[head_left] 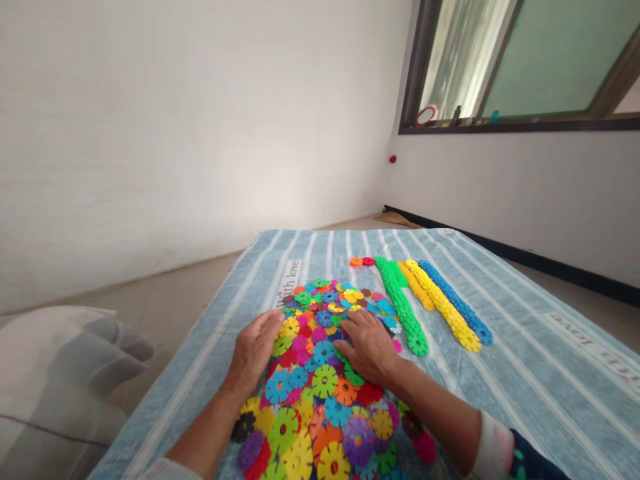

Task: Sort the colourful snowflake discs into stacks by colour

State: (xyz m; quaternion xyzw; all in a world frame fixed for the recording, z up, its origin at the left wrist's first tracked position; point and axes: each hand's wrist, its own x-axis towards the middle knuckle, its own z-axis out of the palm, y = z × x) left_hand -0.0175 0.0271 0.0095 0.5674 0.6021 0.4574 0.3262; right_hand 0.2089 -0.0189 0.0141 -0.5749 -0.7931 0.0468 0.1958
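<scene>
A heap of colourful plastic snowflake discs (pixel 320 380) lies on a blue striped mattress (pixel 525 347). My left hand (pixel 255 350) rests flat on the heap's left edge, fingers stretched out. Over the heap's middle lies my right hand (pixel 367 347), palm down, fingers spread on the discs. To the right run sorted rows of overlapping discs: a green row (pixel 403 303), a yellow row (pixel 443 307), a short orange-yellow row (pixel 415 285) and a blue row (pixel 457 303). An orange disc (pixel 356 262) and a red disc (pixel 369 261) lie at the rows' far end.
A grey pillow (pixel 60 380) lies at the left beside the mattress. White walls stand behind and to the right. A window sill (pixel 450 120) at the upper right holds small items. The floor (pixel 185 293) shows beyond the mattress.
</scene>
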